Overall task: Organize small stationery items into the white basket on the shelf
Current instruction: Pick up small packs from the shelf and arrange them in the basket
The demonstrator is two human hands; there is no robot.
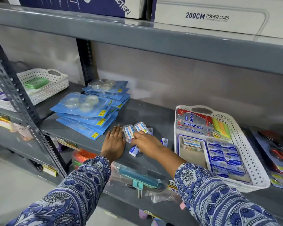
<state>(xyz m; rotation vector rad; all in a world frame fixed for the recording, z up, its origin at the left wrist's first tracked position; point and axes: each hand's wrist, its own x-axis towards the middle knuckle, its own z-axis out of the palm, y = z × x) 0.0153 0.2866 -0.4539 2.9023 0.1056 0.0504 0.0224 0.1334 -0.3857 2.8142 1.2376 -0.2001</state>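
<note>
On the grey shelf (145, 115), both hands gather a loose cluster of small stationery. The left hand (113, 142) lies flat, fingers together and straight, walling in two clear pin boxes (135, 130). The right hand (147, 142) reaches over them, fingers curled onto the boxes; whether it actually grips one I cannot tell. Small blue-and-white packets (134, 150) lie just beside and partly under that hand. The white basket (252, 162) sits to the right, already holding eraser packs and sticky notes. The likely risks: scooping several slick boxes together could spill one off the shelf's front edge, or a packet gets left behind.
</note>
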